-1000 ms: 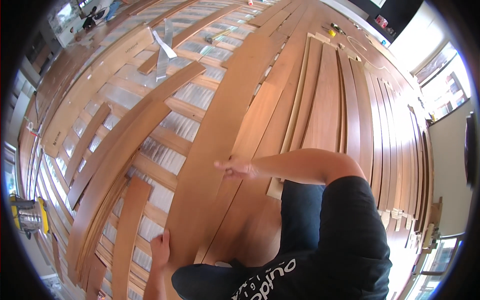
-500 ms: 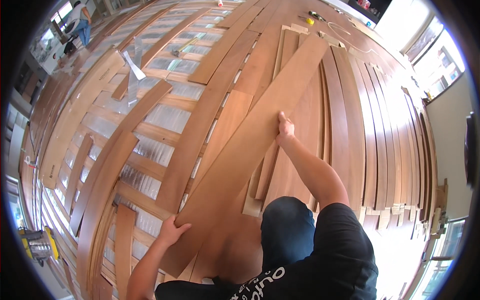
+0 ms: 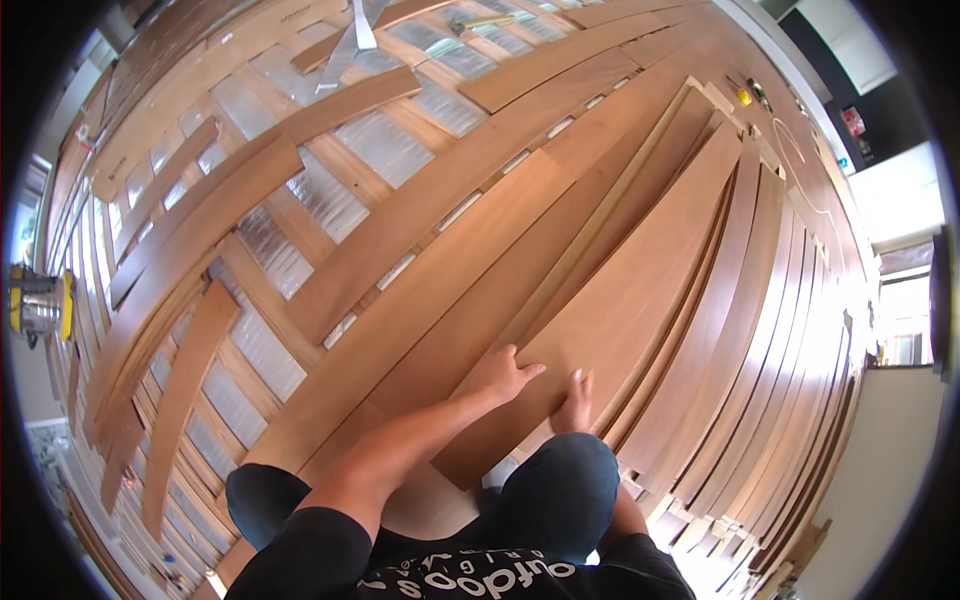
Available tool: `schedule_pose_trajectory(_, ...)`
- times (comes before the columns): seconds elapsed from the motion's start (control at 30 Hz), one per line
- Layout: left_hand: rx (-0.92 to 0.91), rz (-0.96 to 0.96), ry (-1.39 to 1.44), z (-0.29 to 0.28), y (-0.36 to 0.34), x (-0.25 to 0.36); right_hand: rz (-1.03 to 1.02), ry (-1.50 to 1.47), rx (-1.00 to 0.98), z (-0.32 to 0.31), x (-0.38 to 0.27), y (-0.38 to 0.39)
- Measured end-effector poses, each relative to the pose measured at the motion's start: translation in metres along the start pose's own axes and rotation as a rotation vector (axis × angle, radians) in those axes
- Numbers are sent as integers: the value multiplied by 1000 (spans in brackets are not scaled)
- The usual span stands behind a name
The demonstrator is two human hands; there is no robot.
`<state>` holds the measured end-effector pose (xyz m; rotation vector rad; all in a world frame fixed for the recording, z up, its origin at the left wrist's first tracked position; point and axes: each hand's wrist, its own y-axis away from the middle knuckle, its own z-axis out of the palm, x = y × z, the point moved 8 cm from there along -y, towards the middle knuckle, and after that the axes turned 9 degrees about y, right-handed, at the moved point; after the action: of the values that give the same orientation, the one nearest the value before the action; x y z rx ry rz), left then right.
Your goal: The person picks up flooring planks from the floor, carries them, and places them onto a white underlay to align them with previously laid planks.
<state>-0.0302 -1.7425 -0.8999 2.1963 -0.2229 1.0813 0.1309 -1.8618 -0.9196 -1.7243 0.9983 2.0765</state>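
Note:
My left hand [image 3: 505, 380] is on the left side of a broad light-brown plank [image 3: 630, 290], thumb and forefinger spread at its near part, gripping it. My right hand [image 3: 572, 405] grips the same plank just to the right, at its edge. The plank lies along the left side of a spread of stacked planks [image 3: 750, 340]. Beside it to the left are flush-laid boards [image 3: 420, 310]. My bent knees frame the plank's near end, and my right forearm is partly hidden by the right knee.
Wooden battens over silvery underlay [image 3: 330, 195] cover the left, with loose boards [image 3: 200, 240] across them. A yellow-and-steel vacuum [image 3: 38, 305] stands far left. Small tools [image 3: 750, 95] and a cord [image 3: 790, 150] lie at the back right, near a wall and window.
The plank I held diagonally has shifted right and down among the stacked planks. My left hand has moved up and rightward, close to my right hand. The view has swung rightward.

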Motion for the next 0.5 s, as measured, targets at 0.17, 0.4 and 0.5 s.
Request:
schedule_pose_trajectory(0.17, -146, 23, 67, 22, -28, 1, 105, 264, 74, -23, 12, -25)
schedule_pose_trajectory(0.4, -457, 242, -282, -96, 7, -13, 149, 274, 322, -118, 4, -140)
schedule_pose_trajectory(0.5, -415, 91, -440, -169, 27, -139, 202, 979, 261, -109, -21, -150)
